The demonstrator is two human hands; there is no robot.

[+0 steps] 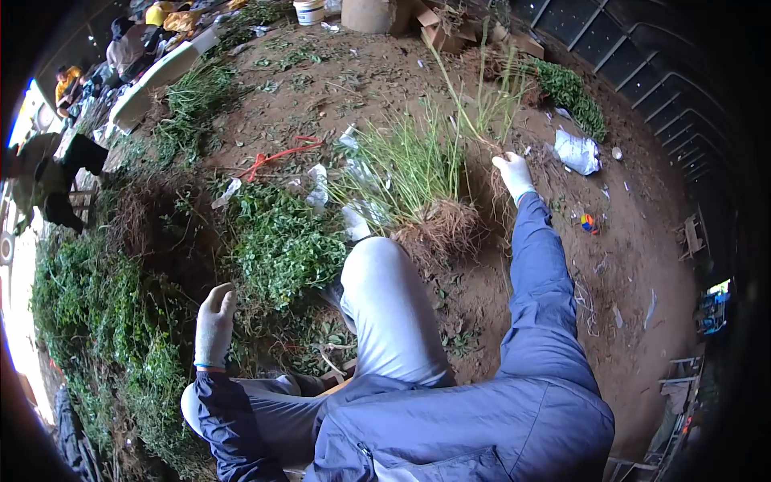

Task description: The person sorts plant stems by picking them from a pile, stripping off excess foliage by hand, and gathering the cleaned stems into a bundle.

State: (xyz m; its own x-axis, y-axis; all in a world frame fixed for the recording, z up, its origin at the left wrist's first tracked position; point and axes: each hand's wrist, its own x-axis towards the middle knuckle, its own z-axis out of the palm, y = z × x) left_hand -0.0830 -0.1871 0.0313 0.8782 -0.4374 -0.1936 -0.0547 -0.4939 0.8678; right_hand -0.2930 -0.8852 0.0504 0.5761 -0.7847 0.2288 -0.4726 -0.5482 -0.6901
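My right hand [515, 173], in a white glove, reaches out to the right and is closed on a few rooted plants [475, 132]. Their thin green stems fan upward, and pale roots dangle below the glove. Just left of it a thick bundle of long-stemmed plants [426, 173] lies on the soil, its brown root mass [444, 230] towards me. My left hand [214, 321], also gloved, hovers near my left knee with fingers loosely bent and apart from the thumb; nothing shows in it. Beside it are a leafy green heap [285, 249] and a larger pile of plants [120, 321].
A red strap [273, 159] and scraps of plastic lie on the dirt floor [634, 297]. To the right are a silvery bag [577, 153] and a small colourful ball [589, 222]. At the back stand a white bucket [309, 11] and cardboard [450, 32]. People sit at the far left.
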